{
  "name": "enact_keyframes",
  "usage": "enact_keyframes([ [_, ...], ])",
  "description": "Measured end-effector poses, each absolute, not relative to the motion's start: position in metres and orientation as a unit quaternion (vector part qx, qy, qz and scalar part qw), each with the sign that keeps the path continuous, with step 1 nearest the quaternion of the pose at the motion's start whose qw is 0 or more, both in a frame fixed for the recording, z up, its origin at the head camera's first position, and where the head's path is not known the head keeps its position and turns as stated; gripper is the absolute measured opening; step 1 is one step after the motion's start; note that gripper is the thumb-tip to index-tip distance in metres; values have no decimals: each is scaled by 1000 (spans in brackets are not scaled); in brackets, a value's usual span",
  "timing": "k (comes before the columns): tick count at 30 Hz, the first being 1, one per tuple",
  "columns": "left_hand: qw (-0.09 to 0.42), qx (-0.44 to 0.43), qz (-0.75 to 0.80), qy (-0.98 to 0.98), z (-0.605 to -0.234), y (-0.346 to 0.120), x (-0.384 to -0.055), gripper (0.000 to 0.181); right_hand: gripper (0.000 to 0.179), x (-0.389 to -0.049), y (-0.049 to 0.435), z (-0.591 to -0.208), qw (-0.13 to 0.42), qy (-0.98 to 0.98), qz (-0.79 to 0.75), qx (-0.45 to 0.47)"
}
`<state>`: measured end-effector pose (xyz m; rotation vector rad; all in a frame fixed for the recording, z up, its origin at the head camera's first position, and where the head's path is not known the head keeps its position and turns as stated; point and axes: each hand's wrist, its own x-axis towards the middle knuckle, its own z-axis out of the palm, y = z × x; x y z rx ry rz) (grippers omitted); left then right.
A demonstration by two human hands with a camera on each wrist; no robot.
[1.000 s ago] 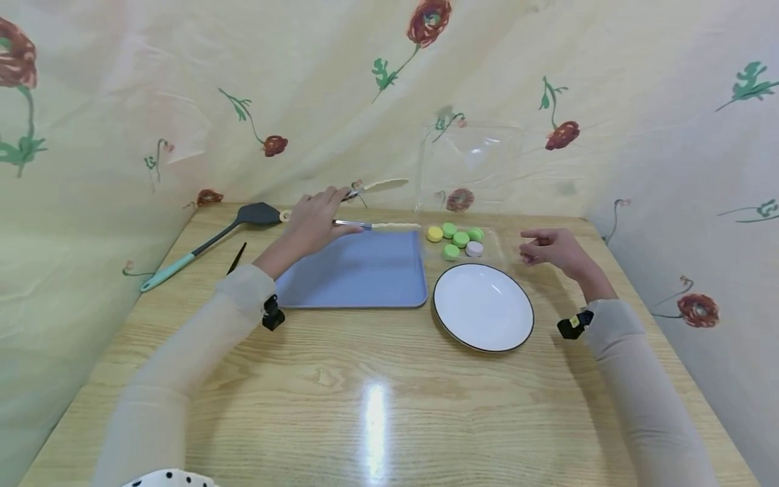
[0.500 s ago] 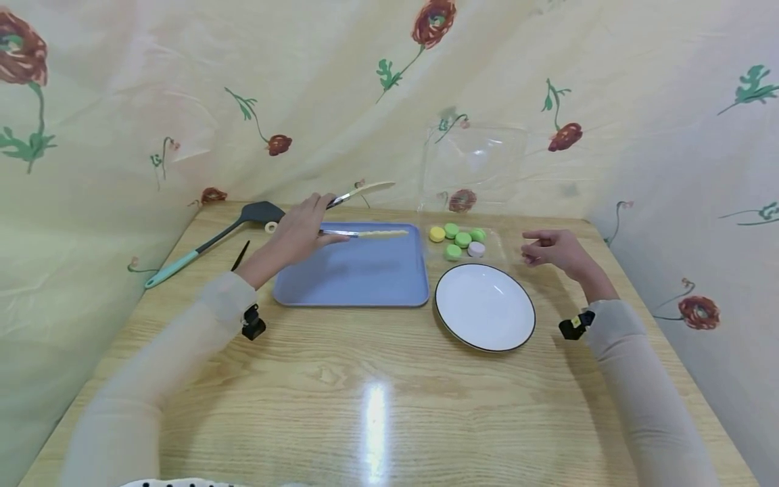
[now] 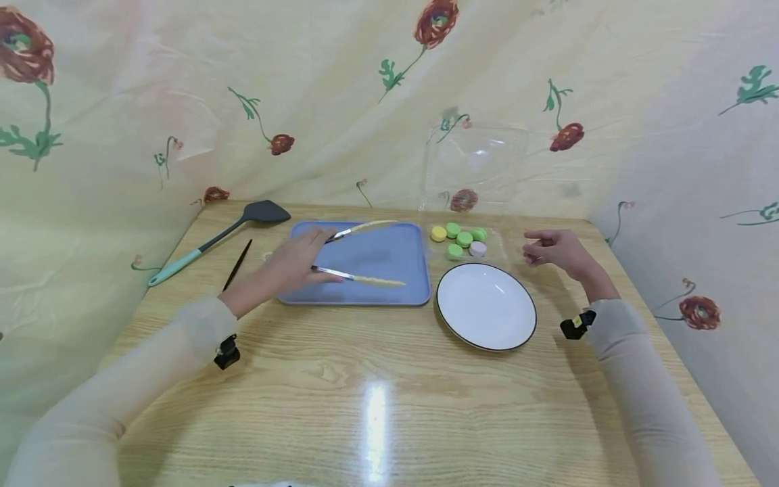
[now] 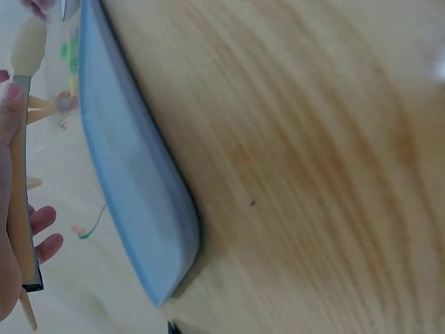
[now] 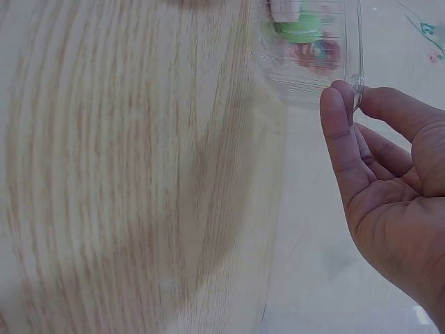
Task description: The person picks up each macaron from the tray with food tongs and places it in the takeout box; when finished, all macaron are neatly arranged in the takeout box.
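Observation:
My left hand (image 3: pixel 291 262) grips metal tongs (image 3: pixel 338 273) with cream-coloured tips, their arms spread wide over the blue tray (image 3: pixel 365 297). Nothing lies between the tips. In the left wrist view, the tongs (image 4: pixel 22 174) run along the palm, with fingers curled round the far side. At the right, my right hand (image 3: pixel 556 253) pinches the corner of a clear plastic box (image 5: pixel 351 42) between thumb and fingers. The box's base holds several green macarons (image 3: pixel 464 239), a yellow macaron (image 3: pixel 438 234) and a pale lilac macaron (image 3: pixel 477 249). Its transparent lid (image 3: pixel 477 155) stands raised at the back.
A white plate (image 3: pixel 487 308) with a dark rim sits in front of the box, right of the tray. Back left lies a black turner (image 3: pixel 264 212) with a mint handle, and near it a thin black stick (image 3: pixel 239 264). Floral cloth (image 3: pixel 328 95) hangs behind the table.
My left hand has drawn back towards me and left with the tongs, whose arms are now wider apart and lower over the tray. My right hand stays at the box.

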<state>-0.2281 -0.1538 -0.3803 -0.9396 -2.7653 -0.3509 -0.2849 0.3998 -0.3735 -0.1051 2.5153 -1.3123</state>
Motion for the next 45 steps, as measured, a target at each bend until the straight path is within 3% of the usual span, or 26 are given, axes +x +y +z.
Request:
enact_keyframes([
  [27, 153, -454, -159, -863, -416, -131, -184, 101, 59, -284, 397, -369, 152, 867, -473, -30],
  [45, 124, -479, -200, -846, -424, -120, -177, 101, 58, -289, 403, -377, 144, 869, -473, -34],
])
